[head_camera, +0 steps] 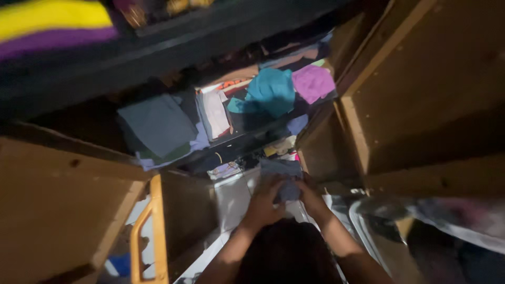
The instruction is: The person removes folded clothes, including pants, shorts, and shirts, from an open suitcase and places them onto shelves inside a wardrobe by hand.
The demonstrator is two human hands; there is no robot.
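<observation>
Both hands, the left hand [261, 202] and right hand [311, 199], clasp a folded grey-blue cloth [284, 179] low in an open wooden cupboard. On the shelf above lie a grey folded garment [158, 125], a teal cloth [272, 90] and a pink cloth [312, 82]; open doors [431, 89] flank the opening

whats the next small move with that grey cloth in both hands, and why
Probably lift the grey-blue cloth up toward the open cupboard shelf just above it. The left hand and right hand grip it together low in front of the shelf, where folded clothes already lie: a grey folded piece, a teal garment and a pink one. The picture is dark and blurred, so this is a guess.
</observation>
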